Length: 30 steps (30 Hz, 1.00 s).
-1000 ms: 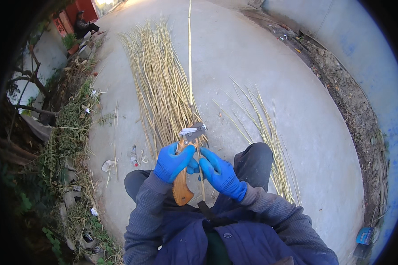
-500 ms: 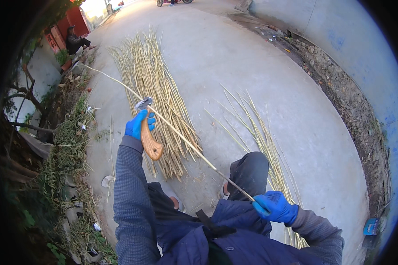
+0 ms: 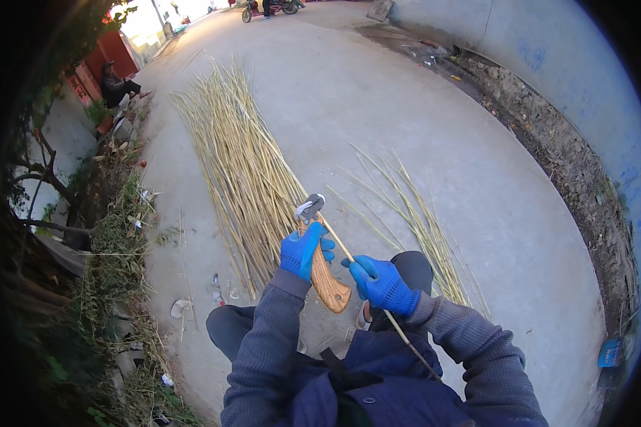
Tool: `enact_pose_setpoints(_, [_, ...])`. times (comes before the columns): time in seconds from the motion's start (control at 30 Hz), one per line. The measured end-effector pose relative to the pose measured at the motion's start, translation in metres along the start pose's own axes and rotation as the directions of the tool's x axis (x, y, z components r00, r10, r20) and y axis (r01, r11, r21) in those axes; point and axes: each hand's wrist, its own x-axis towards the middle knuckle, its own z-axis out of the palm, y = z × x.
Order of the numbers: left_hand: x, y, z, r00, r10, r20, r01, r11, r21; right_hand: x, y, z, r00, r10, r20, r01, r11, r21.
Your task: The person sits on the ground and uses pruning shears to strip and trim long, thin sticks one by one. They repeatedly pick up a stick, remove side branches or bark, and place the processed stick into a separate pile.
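Observation:
My left hand (image 3: 303,252), in a blue glove, is closed around the curved wooden handle of a hand tool (image 3: 330,287). The tool's metal head (image 3: 309,207) is at the top, with a thin pale stick (image 3: 339,240) running down from it. Just to the right, my gloved right hand (image 3: 383,283) grips that stick, its darker lower end reaching past the hand toward my lap. Whether the stick continues beyond the metal head is hard to make out against the bundle behind. My hands are close together, above the gap between my knees.
A large bundle of long sticks (image 3: 228,149) lies on the concrete ahead and left. A smaller, looser bunch (image 3: 434,242) lies by my right knee. Plants and debris (image 3: 107,285) line the left edge; a blue wall (image 3: 584,92) runs along the right. A person (image 3: 115,87) sits far left.
My left hand with the tool has come back and right, toward me. My right hand has moved up and left, now holding the stick much nearer the tool. My left knee has swung outward.

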Motion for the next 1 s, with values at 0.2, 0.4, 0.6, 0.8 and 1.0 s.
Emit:
enact_pose_setpoints(0.2, [-0.004, -0.03, -0.004, 0.999, -0.035, 0.036, 0.037, 0.998, -0.049, -0.004, 0.026, 0.004, 0.992, -0.127, -0.028, 0.126, 0.991, -0.044])
enact_pose_setpoints(0.4, [0.063, 0.004, -0.067, 0.981, 0.177, -0.075, -0.183, 0.98, -0.074, -0.09, 0.041, -0.005, 0.994, -0.062, 0.088, 0.069, 0.994, -0.082])
enact_pose_setpoints(0.6, [0.091, 0.02, -0.112, 0.996, 0.076, 0.052, -0.073, 0.996, -0.05, -0.187, 0.069, -0.053, 0.954, 0.172, 0.247, -0.145, 0.981, -0.125])
enact_pose_setpoints(0.8, [0.04, -0.011, -0.036, 1.0, 0.016, 0.01, -0.016, 0.998, -0.063, -0.112, 0.033, -0.048, 0.947, 0.222, 0.232, -0.266, 0.947, 0.18])
enact_pose_setpoints(1.0, [-0.026, -0.044, 0.01, 0.984, -0.111, 0.137, 0.109, 0.994, 0.019, -0.01, 0.025, -0.016, 0.997, 0.012, 0.074, -0.016, 0.998, 0.053])
